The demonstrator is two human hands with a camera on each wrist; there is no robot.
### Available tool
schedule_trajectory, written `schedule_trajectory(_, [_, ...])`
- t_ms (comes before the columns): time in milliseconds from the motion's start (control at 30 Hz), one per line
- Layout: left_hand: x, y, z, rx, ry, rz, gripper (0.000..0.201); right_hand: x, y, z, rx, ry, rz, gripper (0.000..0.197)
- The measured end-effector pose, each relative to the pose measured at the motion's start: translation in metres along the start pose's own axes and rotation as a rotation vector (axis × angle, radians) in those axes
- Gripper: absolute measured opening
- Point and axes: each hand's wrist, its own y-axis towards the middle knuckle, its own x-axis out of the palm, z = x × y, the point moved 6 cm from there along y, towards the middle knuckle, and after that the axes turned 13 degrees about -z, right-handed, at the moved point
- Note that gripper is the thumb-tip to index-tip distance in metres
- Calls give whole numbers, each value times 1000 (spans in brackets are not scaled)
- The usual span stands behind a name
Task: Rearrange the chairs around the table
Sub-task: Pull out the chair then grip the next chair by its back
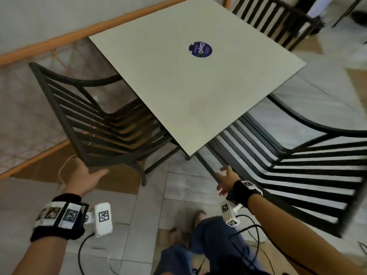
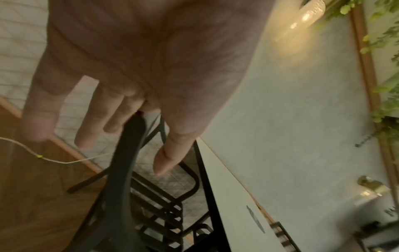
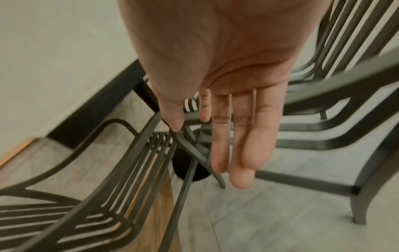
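The left chair [image 1: 95, 118] sits tucked in at the tabletop's [image 1: 178, 80] left edge, its seat partly under the top and its backrest leaning toward you. The right chair [image 1: 297, 165] stands at the neighbouring edge, its slatted seat only partly under the top and its back swung out to your right. A third chair [image 1: 278, 22] is at the far corner.

Your left hand [image 1: 87, 175] is at the near end of the left chair's top rail, fingers spread and straight; the left wrist view shows the rail [image 2: 127, 150] running up between fingers and thumb, with nothing closed round it. Your right hand [image 1: 226, 181] hangs open with fingers straight, just beside the right chair's near frame bar [image 1: 206, 167]; I cannot tell whether it touches.

The risks, as I judge them:
- Pull either chair with an open palm and it may slip off or pivot on one leg, since nothing holds the frame.
- Both chairs meet near the same tabletop corner, so swinging one could knock its legs or armrest into the other.
- A thin white cord [image 1: 63, 171] lies on the floor by the left chair; a dragged leg could snag it.
- Cables from your wrist cameras trail near your feet and could catch as you step.
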Motion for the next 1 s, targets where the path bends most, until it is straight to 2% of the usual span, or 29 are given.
schedule_trajectory(67, [20,-8,-17,-37,-55,-21,87,-33,-13,1,-24,-42,53,42])
schedule_trajectory(167, [67,-16,-37,-116,-123,-132,78,-82,-29,1,-64,-116,67,39])
schedule_trajectory(267, [133,-26,-24,-132,-143,-240,70,-138,-43,10,-93,-107,85,36])
schedule_trajectory(500, [309,-46,76,-35,-135,-289,32,-276,-58,48,-127,-193,101,36])
schedule_trajectory(567, [366,-55,104,-23,-162,-327,29,-314,-62,61,-127,-139,105,32])
schedule_trajectory(667, [441,-71,137,-29,-240,-365,20,-358,-59,76,-109,-209,91,29])
schedule_trajectory(800, [503,-78,161,-152,-378,-397,22,-407,-37,84,-96,-262,84,33])
schedule_trajectory(933, [524,-57,174,-241,-431,-299,45,-435,0,73,-102,-369,71,29])
schedule_trajectory(1000, [530,-47,182,-263,-435,-267,46,-442,23,64,-96,-482,58,28])
